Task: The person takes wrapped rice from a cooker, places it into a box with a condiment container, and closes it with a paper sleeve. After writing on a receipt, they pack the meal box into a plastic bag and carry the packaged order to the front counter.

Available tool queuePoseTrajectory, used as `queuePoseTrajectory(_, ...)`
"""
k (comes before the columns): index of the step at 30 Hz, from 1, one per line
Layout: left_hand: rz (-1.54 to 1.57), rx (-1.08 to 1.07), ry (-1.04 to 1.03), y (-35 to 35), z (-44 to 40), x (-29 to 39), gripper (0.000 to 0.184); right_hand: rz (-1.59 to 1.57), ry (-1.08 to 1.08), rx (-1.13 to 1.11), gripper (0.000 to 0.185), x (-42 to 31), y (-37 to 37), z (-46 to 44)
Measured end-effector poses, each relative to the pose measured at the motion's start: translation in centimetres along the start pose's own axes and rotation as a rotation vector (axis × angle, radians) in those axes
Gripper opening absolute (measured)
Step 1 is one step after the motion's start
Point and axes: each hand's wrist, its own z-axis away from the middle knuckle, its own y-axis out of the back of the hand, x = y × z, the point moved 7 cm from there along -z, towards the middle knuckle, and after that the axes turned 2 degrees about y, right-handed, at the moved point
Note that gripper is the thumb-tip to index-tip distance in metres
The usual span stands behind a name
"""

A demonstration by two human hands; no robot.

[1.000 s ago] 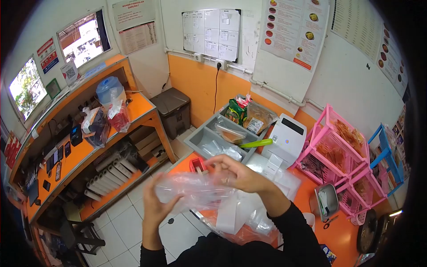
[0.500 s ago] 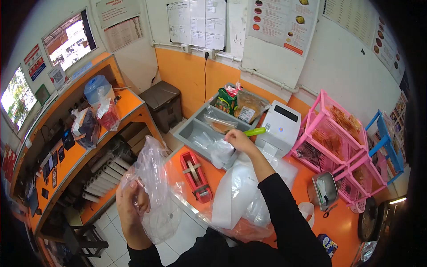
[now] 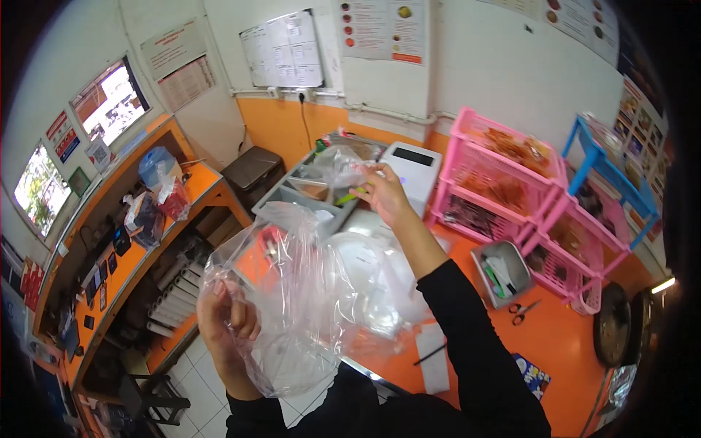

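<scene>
My left hand (image 3: 228,321) is closed on the gathered side of a large clear plastic bag (image 3: 292,343), which spreads wide over the table's near edge. A smaller clear plastic bag (image 3: 337,166) hangs from the pinched fingers of my right hand (image 3: 385,193), raised above the grey divided tray (image 3: 274,197). Just below those fingers a bright green handle (image 3: 349,197) shows; whether the hand touches it I cannot tell. Through the large bag a red tape dispenser (image 3: 269,252) is partly visible. White and clear plastic packaging (image 3: 387,314) lies between my arms.
A white printer (image 3: 410,175) stands behind my right hand. Pink baskets (image 3: 504,197) with packets rise at the right. A metal container (image 3: 504,270), scissors (image 3: 522,312) and a white paper strip (image 3: 432,358) occupy the orange table. At left is an orange counter (image 3: 208,182).
My right hand has lifted the small bag up out of the tray area. The large bag has swung right and opened wider across the table. The camera view has turned to the right.
</scene>
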Motion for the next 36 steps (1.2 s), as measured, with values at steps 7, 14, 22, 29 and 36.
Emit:
queuePoseTrajectory(7, 0.339, -0.48, 0.314, -16.9, 7.9, -7.5, 0.025, 0.192, 0.665, 0.051, 0.011, -18.5, 1.0, 27.0)
queuePoseTrajectory(14, 0.516, -0.837, 0.397, -31.8, 14.8, -12.6, 0.026, 1.349, 0.429, -0.147, 0.012, -19.3, 8.1, 41.5)
queuePoseTrajectory(22, 0.948, -1.106, 0.796, -42.3, 23.8, -19.1, 0.032, 0.877, 0.096, 0.181, 0.018, -20.2, 16.7, 47.8)
queuePoseTrajectory(29, -0.074, -0.744, 0.098, -38.2, 20.0, -17.4, 0.023, 1.682, -0.422, -0.219, 0.025, -17.5, 22.4, 49.9)
queuePoseTrajectory(36, -0.123, -0.446, 0.171, -29.1, 16.6, -17.7, 0.024, 1.555, -0.313, -0.545, 0.024, -23.8, 15.5, 50.7)
